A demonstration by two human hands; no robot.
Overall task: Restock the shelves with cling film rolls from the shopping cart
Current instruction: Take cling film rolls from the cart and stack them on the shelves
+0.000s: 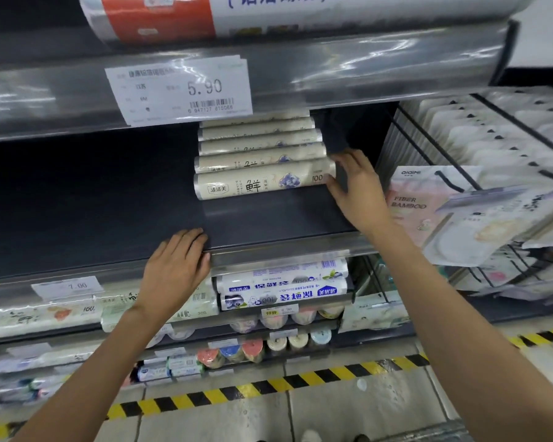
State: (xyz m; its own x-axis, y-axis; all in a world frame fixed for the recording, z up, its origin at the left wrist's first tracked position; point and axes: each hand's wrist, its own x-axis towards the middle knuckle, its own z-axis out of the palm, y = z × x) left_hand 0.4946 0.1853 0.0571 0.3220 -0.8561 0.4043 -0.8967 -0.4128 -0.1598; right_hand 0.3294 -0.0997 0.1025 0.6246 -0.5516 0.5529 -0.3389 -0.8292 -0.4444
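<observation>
Our right hand (355, 189) spread, fingers touching the right end of the front roll (262, 185) | our left hand (176, 266) relaxed, fingers resting on the shelf (109, 218) edge | rolls (259, 145) lie in a row running back on that shelf, below the price tag (179, 90).

Upper price tag (179, 90), shelf rail: 5.90; barcode 6 947127 815066. Lower price tag (67, 287): 7.00. Front cling film roll (262, 186): 清清美, 鲜, 100. Hanging pack (428, 212): FIBER BAMBOO.
</observation>
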